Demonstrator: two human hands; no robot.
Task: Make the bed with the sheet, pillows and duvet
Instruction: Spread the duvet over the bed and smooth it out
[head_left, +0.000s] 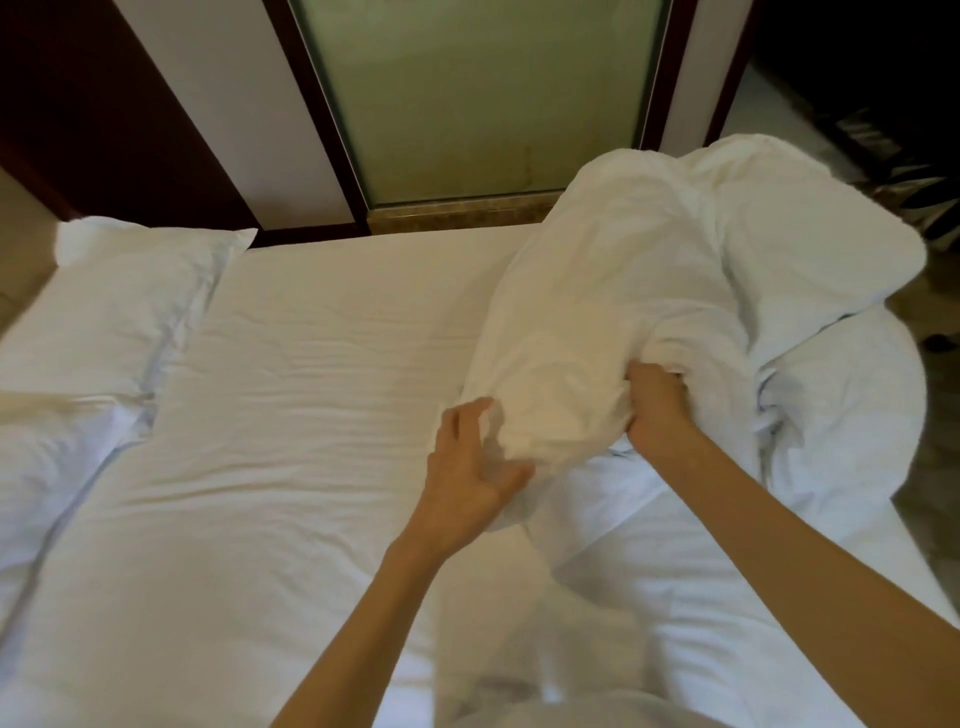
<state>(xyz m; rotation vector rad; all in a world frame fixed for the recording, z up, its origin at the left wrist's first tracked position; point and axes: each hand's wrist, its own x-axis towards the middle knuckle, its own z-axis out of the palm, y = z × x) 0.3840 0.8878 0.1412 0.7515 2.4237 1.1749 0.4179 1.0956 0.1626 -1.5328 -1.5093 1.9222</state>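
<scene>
**Toward two o'clock: duvet heaped, not yet spread**

Toward two o'clock on the bed, the crumpled white padded duvet (675, 249) stands bunched in a tall heap and spills over the bed's edge at three o'clock. The right hand (657, 410) is clenched on a fold at the heap's near end. The left hand (467, 478), fingers spread, presses the fabric just beside it, at seven o'clock from the right hand. Whether a pillow is wrapped inside, I cannot tell.

I judge the task to be about midway. The flat white cotton sheet (311, 389) covers the mattress with only light wrinkles, and a plump white rectangular pillow (119, 306) lies at nine o'clock. Spreading the duvet remains.

At twelve o'clock stands a frosted green glass panel (478, 93) in a dark frame. No brand, label or writing can be read anywhere.
</scene>
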